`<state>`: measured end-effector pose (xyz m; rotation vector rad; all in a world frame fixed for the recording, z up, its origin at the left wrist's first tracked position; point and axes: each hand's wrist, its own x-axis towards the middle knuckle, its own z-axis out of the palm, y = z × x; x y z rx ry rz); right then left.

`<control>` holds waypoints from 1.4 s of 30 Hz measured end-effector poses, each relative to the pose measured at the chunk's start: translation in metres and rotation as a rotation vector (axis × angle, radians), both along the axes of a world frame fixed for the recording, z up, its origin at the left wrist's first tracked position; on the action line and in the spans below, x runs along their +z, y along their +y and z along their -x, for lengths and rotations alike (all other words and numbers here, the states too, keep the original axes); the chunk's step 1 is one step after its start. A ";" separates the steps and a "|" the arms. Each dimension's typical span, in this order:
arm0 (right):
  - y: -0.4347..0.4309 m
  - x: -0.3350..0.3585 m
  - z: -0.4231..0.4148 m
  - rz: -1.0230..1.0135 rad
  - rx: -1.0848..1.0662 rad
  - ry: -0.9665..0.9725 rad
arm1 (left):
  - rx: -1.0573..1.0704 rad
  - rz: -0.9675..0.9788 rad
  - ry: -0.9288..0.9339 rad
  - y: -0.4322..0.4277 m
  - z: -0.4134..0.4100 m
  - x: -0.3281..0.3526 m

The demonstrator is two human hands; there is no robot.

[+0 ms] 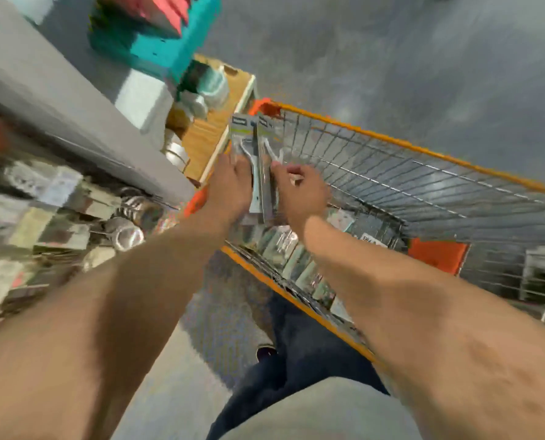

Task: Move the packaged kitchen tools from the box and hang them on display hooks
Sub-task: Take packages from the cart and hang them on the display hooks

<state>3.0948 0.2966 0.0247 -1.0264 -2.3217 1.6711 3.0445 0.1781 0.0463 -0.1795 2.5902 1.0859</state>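
Forearms out over the cart (392,140), we hold two tool packs (244,134) side by side, long axis pointing away from us, left hand (230,182) wrapped round one, right hand (299,188) pinching the other; the blurred rack (74,192) lies left, nearer the left hand.

Orange-rimmed wire cart (392,140) on grey floor (392,58), packaged tools (280,246) loose in its bottom.

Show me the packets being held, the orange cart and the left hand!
packets (249,134): head view, on the printed card top above the fingers.
cart (392,139): head view, on its orange top rim.
left hand (233,182): head view, on the back of the hand.
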 end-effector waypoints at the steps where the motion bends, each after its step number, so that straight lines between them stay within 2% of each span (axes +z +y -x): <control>1: -0.010 0.018 0.001 0.007 0.021 0.019 | 0.042 -0.021 0.040 -0.014 -0.005 0.015; 5: -0.066 0.085 -0.006 0.210 0.152 0.105 | 0.216 -0.060 0.133 -0.072 -0.034 0.078; 9: -0.132 0.151 -0.019 0.239 0.245 0.287 | 0.393 -0.113 0.191 -0.132 -0.069 0.147; 14: -0.208 0.234 -0.036 0.262 0.437 0.363 | 0.497 -0.241 0.306 -0.207 -0.096 0.227; 16: -0.231 0.266 -0.044 0.313 0.522 0.371 | 0.583 -0.361 0.365 -0.230 -0.108 0.256; 18: -0.252 0.296 -0.048 0.339 0.616 0.421 | 0.622 -0.410 0.474 -0.252 -0.115 0.275; 23: -0.300 0.357 -0.051 0.321 0.685 0.552 | 0.680 -0.459 0.638 -0.288 -0.125 0.324; 26: -0.323 0.385 -0.040 0.339 0.692 0.595 | 0.719 -0.354 0.685 -0.297 -0.131 0.367; 31: -0.345 0.424 -0.012 0.394 0.634 0.536 | 0.801 -0.280 0.834 -0.315 -0.116 0.396; 36: -0.358 0.450 0.012 0.391 0.787 0.404 | 0.897 -0.273 0.957 -0.315 -0.104 0.408; 39: -0.364 0.455 0.021 0.519 0.865 0.341 | 0.954 -0.251 0.993 -0.317 -0.099 0.410; 42: -0.377 0.447 0.030 0.562 0.919 0.330 | 0.981 -0.229 0.961 -0.328 -0.094 0.407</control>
